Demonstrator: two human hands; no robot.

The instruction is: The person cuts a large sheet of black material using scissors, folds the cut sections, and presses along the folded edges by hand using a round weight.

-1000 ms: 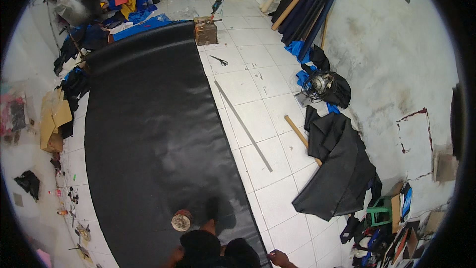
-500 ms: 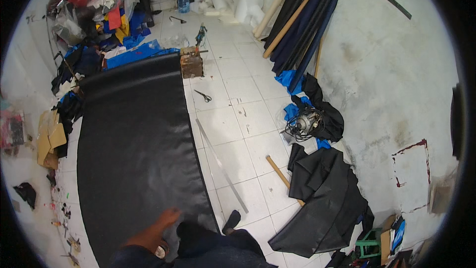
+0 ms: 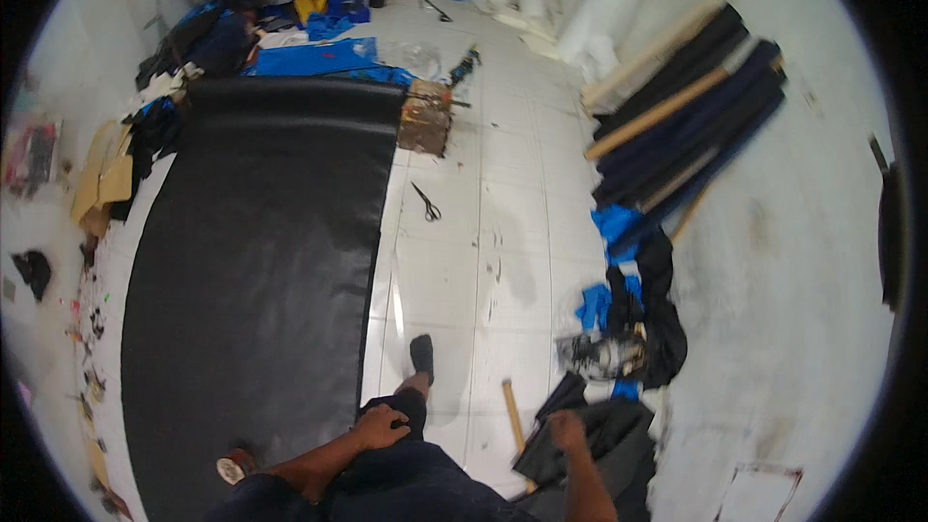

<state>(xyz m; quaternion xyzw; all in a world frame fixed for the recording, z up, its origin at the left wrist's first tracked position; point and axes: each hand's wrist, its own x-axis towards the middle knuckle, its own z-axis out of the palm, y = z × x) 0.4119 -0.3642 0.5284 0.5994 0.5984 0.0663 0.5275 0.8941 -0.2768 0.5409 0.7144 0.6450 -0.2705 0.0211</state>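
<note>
My left hand [image 3: 384,426] rests on my dark-clothed knee, fingers a little apart and holding nothing I can see. Beneath and left of it spreads a long sheet of black leather-like material [image 3: 261,261], its far end rolled up. On its near part sits a short, round reddish-brown thing with a pale end [image 3: 233,466], beside my left forearm. Toward the lower right, my right hand [image 3: 566,430] is raised in front of a crumpled black sheet [image 3: 614,440]. Its fingers are blurred, so their grip is unclear. My foot in a dark sock [image 3: 421,356] stands on the tiles.
Black scissors [image 3: 426,203] and a clear ruler-like strip [image 3: 397,300] lie right of the sheet. A stained block [image 3: 425,121] stands at its far corner. Fabric rolls [image 3: 686,106] lean on the right wall, above a wire-wrapped machine [image 3: 604,355]. A cardboard tube [image 3: 512,416] lies nearby.
My left hand has lifted from the black sheet onto my knee. My right hand has come into view. The view has shifted and tilted, and my socked foot now stands nearer the sheet's edge.
</note>
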